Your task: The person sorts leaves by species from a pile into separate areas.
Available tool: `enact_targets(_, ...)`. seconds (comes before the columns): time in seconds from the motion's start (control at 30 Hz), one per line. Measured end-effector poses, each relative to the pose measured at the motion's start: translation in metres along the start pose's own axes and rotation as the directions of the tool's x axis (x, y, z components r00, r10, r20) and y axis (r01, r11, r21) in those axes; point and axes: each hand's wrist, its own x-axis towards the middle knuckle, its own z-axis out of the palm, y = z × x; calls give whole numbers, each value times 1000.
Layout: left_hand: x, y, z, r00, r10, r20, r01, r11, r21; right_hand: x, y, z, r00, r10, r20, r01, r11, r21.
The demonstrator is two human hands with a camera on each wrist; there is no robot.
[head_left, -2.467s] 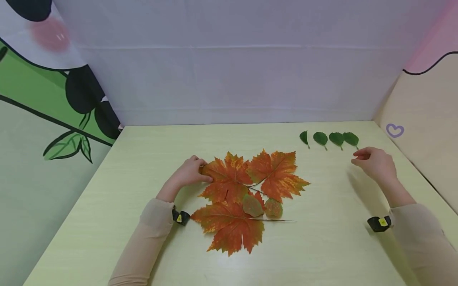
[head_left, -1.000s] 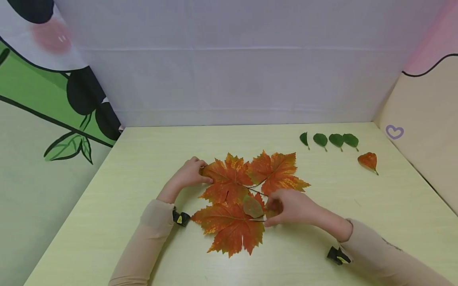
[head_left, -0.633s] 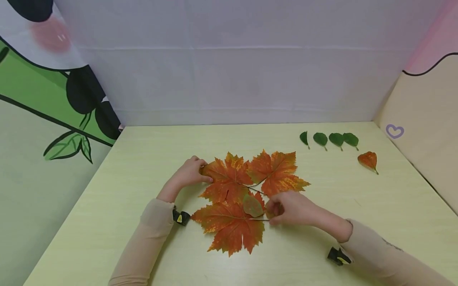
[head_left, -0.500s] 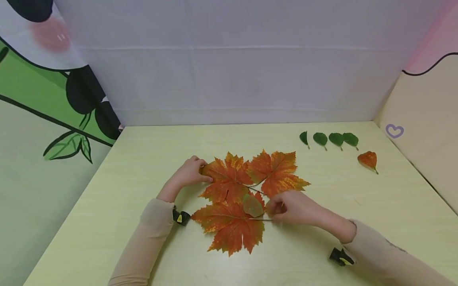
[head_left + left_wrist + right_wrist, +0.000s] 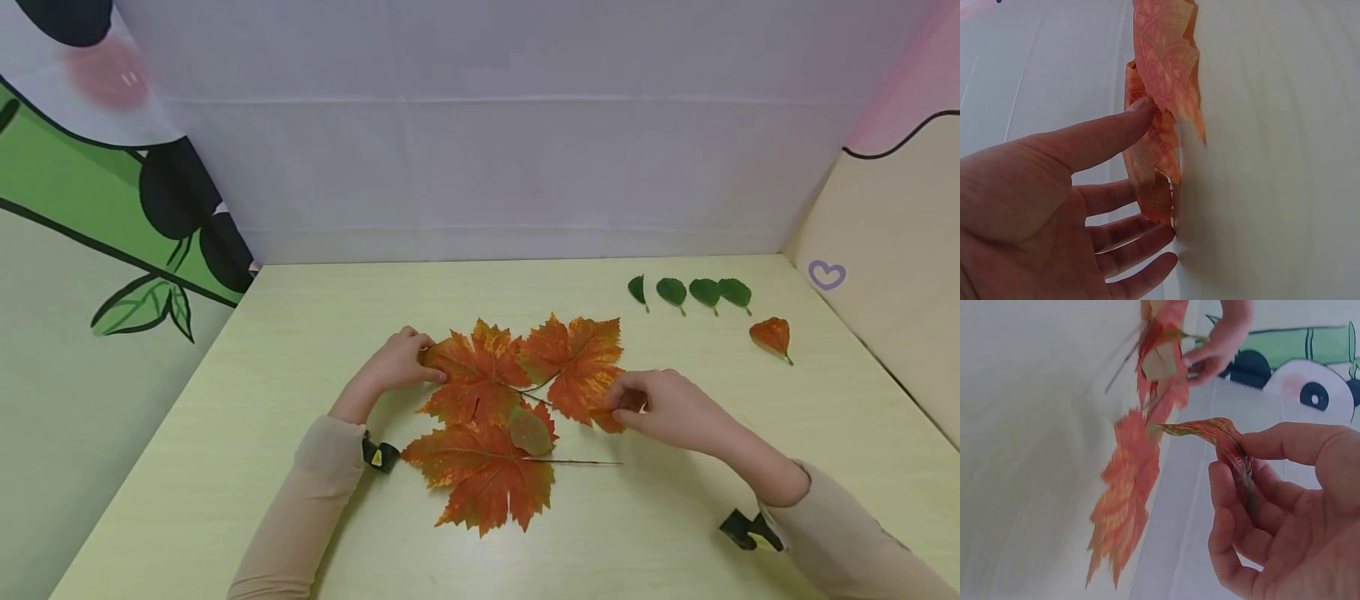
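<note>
Three large orange maple leaves on dark stems lie together mid-table: upper left (image 5: pixel 480 367), upper right (image 5: pixel 573 354) and lower (image 5: pixel 487 487). My left hand (image 5: pixel 393 362) pinches the outer edge of the upper left leaf; its thumb (image 5: pixel 1110 134) is on one face, with fingers behind. Between thumb and fingers, my right hand (image 5: pixel 675 408) holds a small orange-green leaf (image 5: pixel 1222 434), lifted beside the upper right maple leaf. One small greenish leaf (image 5: pixel 529 431) still lies on the cluster, above a bare stem (image 5: pixel 585 462).
Several small green leaves (image 5: pixel 705 292) lie in a row at the back right of the pale table (image 5: pixel 247 400). A small orange leaf (image 5: pixel 772 335) lies apart near the right edge. Cloth-like walls (image 5: pixel 510 167) stand behind and at both sides.
A small orange leaf was put down at the right. My right hand then reached the cluster, took another small leaf off, and has moved up and right with it. The left hand stayed.
</note>
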Motion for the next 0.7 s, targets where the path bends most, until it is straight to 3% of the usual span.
enact_targets(0.27, 0, 0, -1, 1000, 4, 1, -4, 1000, 4, -4, 32, -20, 994, 98, -58, -94, 993, 72)
enact_targets(0.5, -1, 2, -2, 1000, -2, 2, 2, 1000, 1, -6, 62, -35, 982, 162, -101, -157, 986, 49)
enact_targets(0.7, 0, 1, -2, 1000, -2, 2, 1, 1000, 2, -5, 86, -51, 965, 222, -137, -211, 973, 90)
